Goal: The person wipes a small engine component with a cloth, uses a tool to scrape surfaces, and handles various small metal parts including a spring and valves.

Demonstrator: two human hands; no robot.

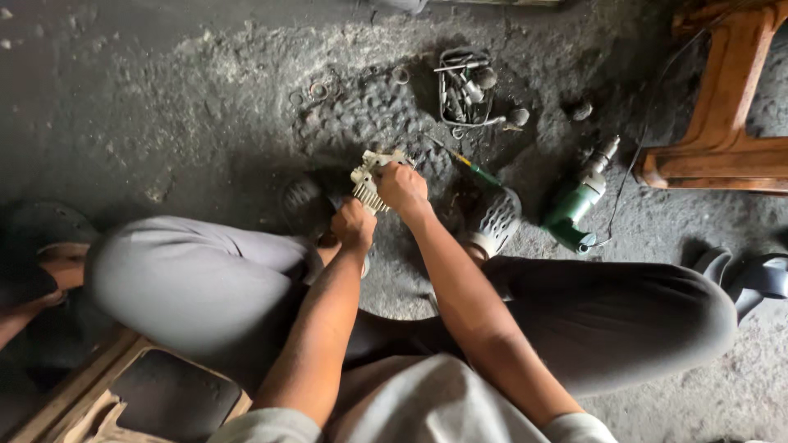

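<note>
Finned metal casting (371, 184), pale grey, held low over the gritty concrete floor (189, 107) between the spread knees (189, 271), just in front of the feet. Probably kept there so that both forearms can brace against the legs and the part stays steady, close to the eyes. Right hand (400, 188) wrapped over the top and right side of the casting, fingers curled tight around it, knuckles toward the camera. Left hand (354, 225) lower and nearer the body, closed against the underside of the fins; whether clamped on the casting itself or on some small tool pressed to it, impossible to tell, since the fist hides what sits inside. Both grips closed, then, no fingers spread. Within reach beyond the hands: a screwdriver with a green and yellow handle (468, 164) lying flat on the floor, a small wire basket (465, 89) full of bolts and sockets, loose rings and washers (318, 89) to its left, and a green power drill (579, 201) on its side to the right, cord trailing off toward a wooden bench leg (722, 123). A perforated grey sandal (495, 221) just beside the right forearm.
</note>
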